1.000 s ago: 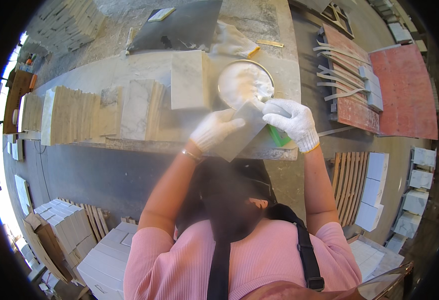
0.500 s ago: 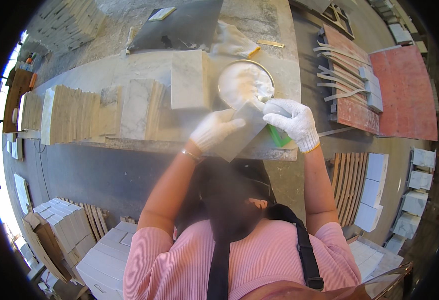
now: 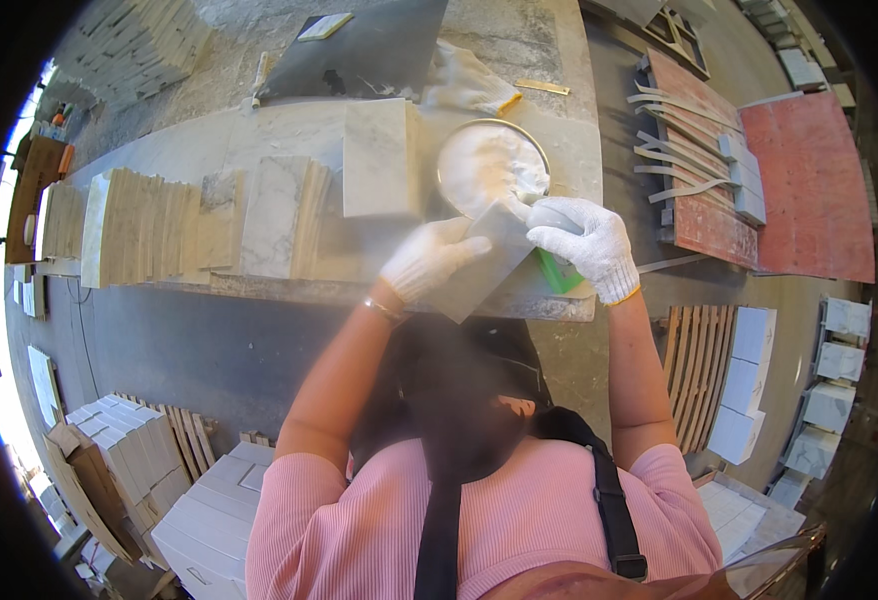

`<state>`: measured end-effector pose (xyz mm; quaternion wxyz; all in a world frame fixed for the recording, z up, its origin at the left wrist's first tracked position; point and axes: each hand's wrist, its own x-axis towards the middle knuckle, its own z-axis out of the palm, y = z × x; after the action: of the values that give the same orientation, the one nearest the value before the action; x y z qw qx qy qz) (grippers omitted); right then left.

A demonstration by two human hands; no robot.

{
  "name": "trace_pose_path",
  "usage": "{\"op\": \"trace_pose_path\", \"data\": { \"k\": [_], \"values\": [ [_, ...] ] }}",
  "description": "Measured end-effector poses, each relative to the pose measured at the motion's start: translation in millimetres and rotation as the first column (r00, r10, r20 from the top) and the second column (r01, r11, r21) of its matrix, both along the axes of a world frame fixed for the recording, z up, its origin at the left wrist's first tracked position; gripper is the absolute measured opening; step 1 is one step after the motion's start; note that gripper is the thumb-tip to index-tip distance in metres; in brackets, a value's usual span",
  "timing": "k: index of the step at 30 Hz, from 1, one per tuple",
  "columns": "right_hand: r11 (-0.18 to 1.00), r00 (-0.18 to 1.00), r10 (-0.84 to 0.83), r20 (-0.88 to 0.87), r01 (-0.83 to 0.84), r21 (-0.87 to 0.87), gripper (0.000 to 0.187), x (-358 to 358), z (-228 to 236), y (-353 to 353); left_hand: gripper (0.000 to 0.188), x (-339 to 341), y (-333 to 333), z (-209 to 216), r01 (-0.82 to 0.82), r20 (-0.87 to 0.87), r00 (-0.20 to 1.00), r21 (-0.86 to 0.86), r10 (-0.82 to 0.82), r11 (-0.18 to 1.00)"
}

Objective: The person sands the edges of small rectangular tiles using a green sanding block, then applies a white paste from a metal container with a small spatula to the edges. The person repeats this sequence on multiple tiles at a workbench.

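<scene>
My left hand (image 3: 426, 262), in a white knit glove, grips a flat grey tile (image 3: 481, 268) by its left edge. The tile is tilted over the table's front edge, one corner toward me. At its upper right corner, my gloved right hand (image 3: 587, 243) is closed, fingers pressed together. A small pale piece shows at those fingertips, too unclear to name. Just beyond the tile is a round bowl (image 3: 542, 152) of white powder or paste (image 3: 484, 165). Below the right hand a green object (image 3: 557, 272) lies partly hidden on the table.
Marble tiles (image 3: 149, 230) stand in a row along the table's left, with a larger white block (image 3: 374, 160) beside the bowl. A spare glove (image 3: 467, 82) and a dark sheet (image 3: 359, 55) lie behind. Red boards (image 3: 809, 185) and a wooden pallet (image 3: 699, 375) are at the right.
</scene>
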<state>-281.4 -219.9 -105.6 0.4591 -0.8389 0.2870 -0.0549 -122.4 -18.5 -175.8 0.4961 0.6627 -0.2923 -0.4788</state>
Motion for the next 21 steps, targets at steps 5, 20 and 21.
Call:
{"op": "trace_pose_path", "data": {
  "k": [5, 20, 21],
  "values": [
    [0.999, 1.0, -0.016, 0.024, 0.015, 0.045, 0.039, 0.9, 0.5, 1.4, 0.043, -0.4, 0.2, -0.8, -0.001, -0.007, 1.0, 0.007, 0.001, 1.0],
    [0.902, 0.8, -0.373, 0.47, 0.194, 0.386, 0.042, -0.8, -24.1, -60.9, 0.043, 0.0, -0.2, 7.2, -0.01, -0.094, 0.996, 0.01, 0.01, 1.0],
    [0.901, 0.792, -0.391, 0.47, 0.225, 0.37, 0.044, 4.2, -30.4, -67.4, 0.044, 0.2, -0.1, 8.2, -0.012, -0.093, 0.996, 0.006, 0.012, 1.0]
  ]
}}
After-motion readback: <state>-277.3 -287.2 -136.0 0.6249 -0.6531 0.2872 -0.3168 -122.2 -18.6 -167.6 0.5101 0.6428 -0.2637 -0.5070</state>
